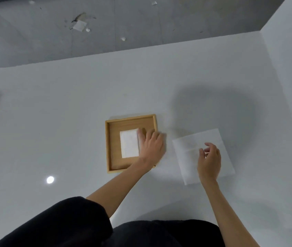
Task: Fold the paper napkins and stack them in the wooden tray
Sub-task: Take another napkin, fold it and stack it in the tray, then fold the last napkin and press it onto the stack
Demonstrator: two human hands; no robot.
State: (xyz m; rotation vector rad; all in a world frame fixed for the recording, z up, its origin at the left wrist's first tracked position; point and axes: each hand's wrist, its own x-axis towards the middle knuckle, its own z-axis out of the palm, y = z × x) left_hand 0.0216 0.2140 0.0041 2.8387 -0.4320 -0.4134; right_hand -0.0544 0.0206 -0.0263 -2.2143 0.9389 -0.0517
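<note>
The open paper napkin (186, 157) lies flat on the white counter (70, 104), just to the right of the wooden tray (108, 147). It looks thin, soft and nearly weightless, so it should crease easily, but it may also slide on the glossy surface or tear if dragged. The safest hold is probably a light pinch at a corner or along one edge, with the other hand pressing the sheet flat while the fold is run down.

The right hand (210, 159) hovers over this napkin with its fingers loosely curled and thumb apart from them, holding nothing.

One folded napkin (129, 144) already sits near the middle of the tray, a small neat rectangle. The left hand (152, 145) reaches across the tray's right side with its fingers stretched out beside that napkin's right edge. The hand is blurred, so contact is hard to confirm.
</note>
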